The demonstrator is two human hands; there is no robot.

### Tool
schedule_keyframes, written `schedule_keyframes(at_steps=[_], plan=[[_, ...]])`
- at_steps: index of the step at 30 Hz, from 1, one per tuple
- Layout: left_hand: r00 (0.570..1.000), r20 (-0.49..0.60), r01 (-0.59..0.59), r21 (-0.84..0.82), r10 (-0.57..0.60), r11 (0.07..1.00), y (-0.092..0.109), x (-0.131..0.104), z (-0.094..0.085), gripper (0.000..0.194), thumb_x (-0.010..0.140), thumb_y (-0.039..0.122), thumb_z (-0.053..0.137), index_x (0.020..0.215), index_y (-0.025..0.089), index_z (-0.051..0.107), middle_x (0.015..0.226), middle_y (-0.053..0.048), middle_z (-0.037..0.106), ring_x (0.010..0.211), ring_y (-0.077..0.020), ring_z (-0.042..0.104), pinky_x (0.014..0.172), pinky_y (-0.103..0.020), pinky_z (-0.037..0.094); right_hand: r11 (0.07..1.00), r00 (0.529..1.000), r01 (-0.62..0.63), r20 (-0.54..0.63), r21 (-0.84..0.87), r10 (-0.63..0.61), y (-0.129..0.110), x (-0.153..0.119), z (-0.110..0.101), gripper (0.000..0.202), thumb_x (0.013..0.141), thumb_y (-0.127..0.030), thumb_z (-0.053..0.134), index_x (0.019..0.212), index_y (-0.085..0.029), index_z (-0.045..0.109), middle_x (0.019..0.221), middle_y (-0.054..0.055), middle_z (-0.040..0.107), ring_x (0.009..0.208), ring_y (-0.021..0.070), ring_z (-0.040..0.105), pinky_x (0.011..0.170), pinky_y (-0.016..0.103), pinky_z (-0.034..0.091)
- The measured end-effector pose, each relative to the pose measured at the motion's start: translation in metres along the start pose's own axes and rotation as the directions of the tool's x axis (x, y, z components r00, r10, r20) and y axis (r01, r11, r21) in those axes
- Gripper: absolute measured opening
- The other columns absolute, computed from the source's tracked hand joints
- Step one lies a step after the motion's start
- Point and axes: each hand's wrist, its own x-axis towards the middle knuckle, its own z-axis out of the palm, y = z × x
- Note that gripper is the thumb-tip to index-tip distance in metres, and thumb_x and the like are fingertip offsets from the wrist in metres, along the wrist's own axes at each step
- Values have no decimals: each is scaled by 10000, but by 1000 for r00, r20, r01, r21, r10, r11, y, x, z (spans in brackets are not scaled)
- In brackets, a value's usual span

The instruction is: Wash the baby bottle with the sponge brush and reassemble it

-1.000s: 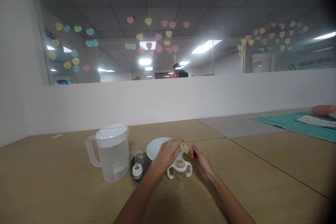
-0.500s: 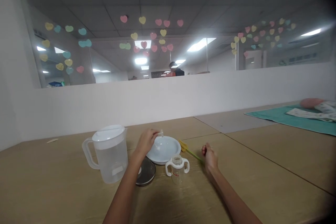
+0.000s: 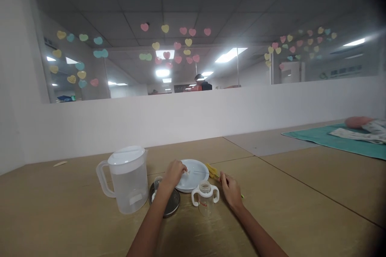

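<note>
My left hand (image 3: 175,173) pinches a small clear piece (image 3: 187,172) over the white basin (image 3: 202,164); its exact kind is too small to tell. My right hand (image 3: 230,189) is closed round the green handle of a bottle brush with a yellow head (image 3: 212,170), just right of the basin. Between my forearms stands a clear baby bottle (image 3: 205,201), upright and uncapped, with a white two-handled collar. A dark round tray (image 3: 172,205) is partly hidden behind my left forearm, with a clear cap (image 3: 157,181) and something white on it.
A clear lidded pitcher (image 3: 129,184) stands on the left of the wooden table (image 3: 286,204). At the far right lies a teal towel (image 3: 325,138) with a pink item and patterned cloth on it. Behind the table runs a low white wall (image 3: 181,118) under a window.
My right hand has moved left and taken hold of the brush's handle. My left hand has come down a little, bringing the small clear piece lower over the basin.
</note>
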Motion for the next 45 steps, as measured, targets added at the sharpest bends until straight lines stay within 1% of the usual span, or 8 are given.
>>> schedule_keyframes(at_steps=[11, 17, 22, 26, 34, 37, 41, 45], plan=[[980, 194, 118, -442, -33, 889, -10, 0, 23, 158, 695, 170, 563, 781, 123, 687, 769, -41, 684, 747, -150, 594, 693, -242, 440, 994, 996, 83, 49, -77, -80, 2, -2, 3, 546, 834, -604, 258, 557, -217, 526, 657, 90, 640, 655, 220, 575, 657, 320, 386], [990, 115, 141, -697, -85, 703, -2, 2, -3, 387, 848, 376, 377, 1053, 112, 572, 1082, -103, 611, 844, -116, 587, 656, -203, 443, 993, 992, 100, 85, -59, -95, 2, -3, 4, 534, 834, -603, 275, 560, -212, 512, 618, 68, 608, 613, 198, 541, 611, 299, 366], [995, 0, 36, -936, -103, 350, 22, -5, -38, 414, 749, 451, 588, 1010, 130, 582, 1044, -103, 604, 811, -113, 579, 638, -194, 435, 990, 990, 98, 109, -98, -87, 1, -4, 5, 530, 835, -605, 261, 544, -216, 474, 598, 58, 582, 590, 187, 512, 577, 290, 337], [999, 7, 21, -959, -50, 284, 42, -12, -54, 415, 720, 449, 639, 984, 132, 594, 1025, -99, 607, 783, -110, 575, 658, -209, 443, 988, 989, 98, 118, -118, -84, 0, -5, 5, 544, 834, -624, 235, 549, -220, 464, 606, 58, 587, 592, 181, 511, 579, 287, 338], [994, 80, 51, -946, 76, 322, 52, -9, -36, 358, 752, 388, 605, 988, 118, 611, 993, -94, 626, 778, -119, 579, 650, -216, 445, 986, 988, 95, 132, -138, -77, 1, -4, 6, 551, 839, -618, 221, 555, -215, 468, 592, 51, 573, 578, 174, 496, 566, 278, 328], [980, 119, 31, -878, 156, 477, 52, -8, -30, 304, 760, 336, 575, 967, 124, 646, 943, -75, 656, 785, -135, 580, 668, -230, 444, 986, 988, 95, 134, -136, -77, 2, -4, 6, 543, 842, -604, 240, 560, -211, 488, 590, 49, 574, 580, 173, 496, 562, 277, 327], [951, 97, -157, -665, 293, 730, 54, -11, -26, 197, 724, 278, 599, 829, 151, 707, 844, -31, 685, 813, -159, 581, 759, -246, 426, 981, 985, 118, 142, -153, -97, 1, -5, 6, 524, 840, -590, 270, 577, -210, 515, 626, 52, 593, 599, 174, 502, 567, 280, 331], [968, 68, -189, -434, 241, 881, 54, -13, -29, 211, 742, 304, 576, 858, 199, 718, 1000, -32, 673, 898, -179, 581, 824, -264, 419, 972, 981, 162, 132, -168, -141, -1, -5, 6, 481, 835, -573, 310, 624, -211, 546, 652, 52, 600, 606, 174, 503, 583, 287, 344]])
